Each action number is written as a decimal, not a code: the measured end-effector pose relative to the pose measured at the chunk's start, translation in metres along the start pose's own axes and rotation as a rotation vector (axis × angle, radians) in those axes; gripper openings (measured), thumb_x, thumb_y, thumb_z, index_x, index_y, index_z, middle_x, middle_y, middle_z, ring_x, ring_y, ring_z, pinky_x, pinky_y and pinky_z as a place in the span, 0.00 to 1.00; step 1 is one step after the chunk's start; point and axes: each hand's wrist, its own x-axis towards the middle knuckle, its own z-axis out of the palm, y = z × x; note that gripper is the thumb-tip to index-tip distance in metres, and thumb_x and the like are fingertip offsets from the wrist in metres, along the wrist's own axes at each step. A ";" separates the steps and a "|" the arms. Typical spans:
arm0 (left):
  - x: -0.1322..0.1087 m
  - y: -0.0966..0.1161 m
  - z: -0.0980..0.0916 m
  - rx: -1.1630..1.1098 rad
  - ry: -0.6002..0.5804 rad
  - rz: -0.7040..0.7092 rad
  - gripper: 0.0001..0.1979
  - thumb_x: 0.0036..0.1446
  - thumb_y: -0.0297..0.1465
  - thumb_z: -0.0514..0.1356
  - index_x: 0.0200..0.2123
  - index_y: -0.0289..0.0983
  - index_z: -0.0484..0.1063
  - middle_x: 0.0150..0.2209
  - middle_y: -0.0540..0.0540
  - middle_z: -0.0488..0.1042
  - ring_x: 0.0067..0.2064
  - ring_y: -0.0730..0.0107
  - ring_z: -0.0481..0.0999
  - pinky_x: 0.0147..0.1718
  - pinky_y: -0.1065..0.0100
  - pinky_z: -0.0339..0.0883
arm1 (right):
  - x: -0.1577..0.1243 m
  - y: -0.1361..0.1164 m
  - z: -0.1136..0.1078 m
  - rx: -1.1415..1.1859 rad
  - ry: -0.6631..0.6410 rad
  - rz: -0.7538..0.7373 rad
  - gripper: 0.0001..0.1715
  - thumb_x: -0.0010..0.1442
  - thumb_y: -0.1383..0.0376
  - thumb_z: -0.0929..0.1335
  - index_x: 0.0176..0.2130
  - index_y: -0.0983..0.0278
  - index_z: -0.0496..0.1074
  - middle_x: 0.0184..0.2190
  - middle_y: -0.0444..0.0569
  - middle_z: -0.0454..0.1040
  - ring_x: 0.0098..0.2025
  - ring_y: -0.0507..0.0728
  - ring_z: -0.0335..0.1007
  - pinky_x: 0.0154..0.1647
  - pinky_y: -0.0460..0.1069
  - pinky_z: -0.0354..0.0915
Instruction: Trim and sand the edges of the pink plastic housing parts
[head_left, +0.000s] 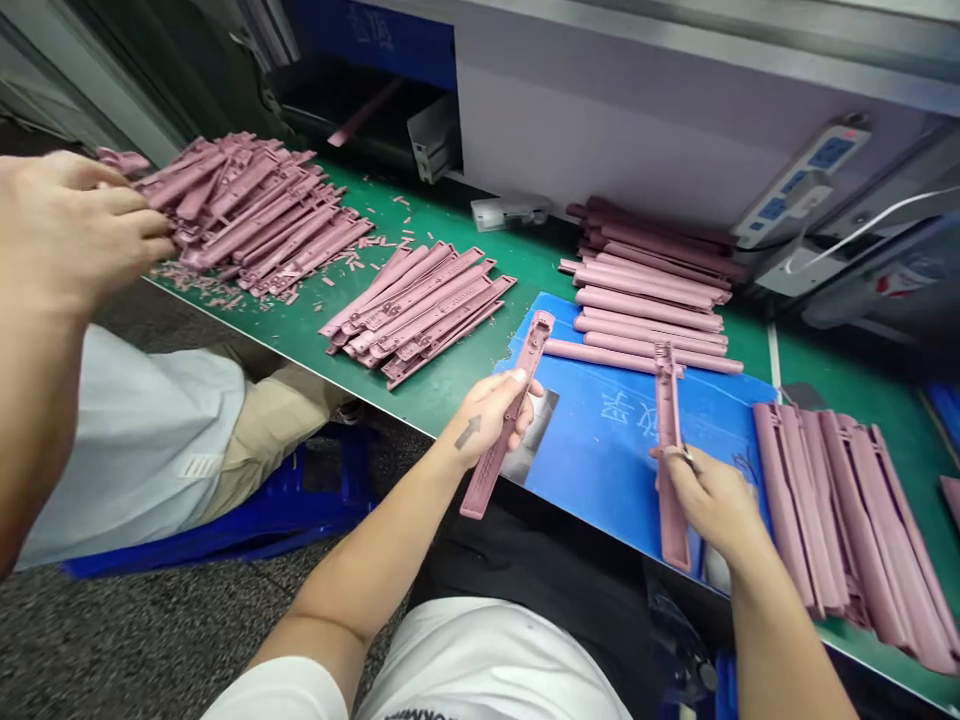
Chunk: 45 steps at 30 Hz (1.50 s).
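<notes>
My left hand (495, 415) is closed around a long pink plastic shell half (491, 465), tilted, its hollow inner side facing up. In my right hand (705, 490) is another pink plastic shell half (667, 410), nearly upright in view, also with its inner side showing. Both pieces are held over a blue sheet (585, 455) at the table's front edge. Behind them, several pink shells (652, 320) lie stacked crosswise, outer sides up. To the right of my right hand, more pink shells (847, 510) lie side by side.
A small pile of pink shells (427, 310) lies left of the blue sheet on the green table (300, 335). Further left is a large heap (255, 210) with scattered scraps. A co-worker's hand (97, 220) reaches there. A power strip (802, 185) hangs at the back right.
</notes>
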 end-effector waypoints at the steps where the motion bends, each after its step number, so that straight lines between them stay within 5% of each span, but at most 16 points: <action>1: 0.000 -0.001 0.003 -0.010 -0.006 -0.006 0.27 0.67 0.56 0.59 0.42 0.35 0.73 0.21 0.53 0.69 0.17 0.77 0.66 0.18 0.74 0.59 | 0.002 -0.004 0.004 -0.013 0.016 -0.008 0.25 0.69 0.47 0.62 0.31 0.59 0.76 0.26 0.48 0.79 0.30 0.61 0.75 0.33 0.52 0.66; 8: 0.000 -0.018 0.029 -0.114 0.011 -0.017 0.25 0.62 0.52 0.66 0.45 0.35 0.74 0.20 0.54 0.68 0.16 0.76 0.65 0.16 0.73 0.57 | -0.018 -0.026 0.021 0.160 0.012 -0.106 0.30 0.75 0.44 0.59 0.29 0.59 0.66 0.23 0.42 0.68 0.27 0.54 0.63 0.30 0.49 0.59; 12: 0.005 -0.020 0.047 -0.191 0.043 0.021 0.23 0.59 0.51 0.69 0.41 0.39 0.69 0.20 0.58 0.64 0.18 0.76 0.64 0.18 0.74 0.61 | -0.015 -0.030 0.027 -0.098 -0.021 -0.018 0.27 0.77 0.51 0.58 0.31 0.59 0.69 0.24 0.45 0.73 0.28 0.56 0.69 0.33 0.49 0.58; 15: 0.010 -0.014 0.064 -0.283 0.067 0.091 0.23 0.56 0.48 0.72 0.35 0.40 0.65 0.22 0.57 0.61 0.20 0.76 0.63 0.18 0.73 0.62 | -0.003 -0.028 0.024 -0.291 0.004 0.120 0.22 0.76 0.52 0.61 0.39 0.61 0.75 0.32 0.54 0.81 0.34 0.62 0.76 0.35 0.51 0.58; 18: 0.013 -0.007 0.076 -0.322 0.095 0.183 0.24 0.58 0.45 0.72 0.30 0.39 0.61 0.22 0.57 0.56 0.20 0.80 0.57 0.17 0.75 0.53 | -0.008 -0.032 0.017 -0.387 0.114 0.211 0.27 0.75 0.46 0.64 0.54 0.63 0.75 0.36 0.57 0.84 0.37 0.67 0.80 0.35 0.51 0.59; 20: 0.012 -0.004 0.079 -0.304 0.111 0.235 0.25 0.60 0.45 0.71 0.28 0.39 0.58 0.22 0.56 0.53 0.19 0.81 0.53 0.18 0.76 0.48 | -0.025 -0.041 0.016 -0.291 0.130 0.157 0.29 0.75 0.44 0.63 0.58 0.62 0.72 0.35 0.53 0.84 0.38 0.66 0.81 0.36 0.51 0.61; 25: 0.003 -0.007 0.081 -0.259 0.107 0.309 0.29 0.62 0.47 0.70 0.26 0.38 0.56 0.20 0.56 0.50 0.20 0.81 0.49 0.19 0.75 0.47 | -0.076 -0.054 0.035 -0.158 -0.198 -0.093 0.15 0.77 0.56 0.62 0.51 0.58 0.76 0.39 0.48 0.86 0.37 0.62 0.83 0.34 0.51 0.62; 29: -0.003 -0.008 0.082 -0.265 0.071 0.367 0.30 0.61 0.46 0.71 0.23 0.38 0.56 0.19 0.56 0.50 0.19 0.80 0.48 0.19 0.73 0.47 | -0.079 -0.045 0.039 -0.403 -0.019 0.047 0.23 0.77 0.51 0.64 0.60 0.63 0.74 0.43 0.54 0.86 0.36 0.65 0.83 0.30 0.52 0.59; 31: -0.005 -0.008 0.083 -0.240 0.061 0.383 0.31 0.62 0.47 0.70 0.22 0.38 0.56 0.19 0.55 0.51 0.19 0.80 0.48 0.19 0.72 0.46 | -0.076 -0.045 0.037 -0.366 0.040 0.000 0.29 0.78 0.48 0.62 0.64 0.64 0.72 0.47 0.56 0.86 0.42 0.64 0.84 0.32 0.51 0.61; 35: -0.010 -0.010 0.085 -0.181 0.064 0.438 0.32 0.65 0.48 0.67 0.20 0.38 0.56 0.18 0.55 0.51 0.18 0.79 0.49 0.18 0.70 0.45 | -0.081 -0.059 0.045 -0.267 -0.096 -0.184 0.27 0.81 0.52 0.56 0.60 0.59 0.77 0.47 0.51 0.86 0.44 0.60 0.83 0.33 0.51 0.60; 45: -0.016 -0.015 0.096 -0.018 0.064 0.527 0.32 0.64 0.47 0.68 0.20 0.39 0.53 0.16 0.54 0.50 0.17 0.77 0.52 0.19 0.66 0.45 | -0.090 -0.067 0.060 -0.334 -0.182 -0.200 0.23 0.80 0.51 0.59 0.58 0.51 0.80 0.36 0.45 0.84 0.31 0.56 0.77 0.28 0.54 0.41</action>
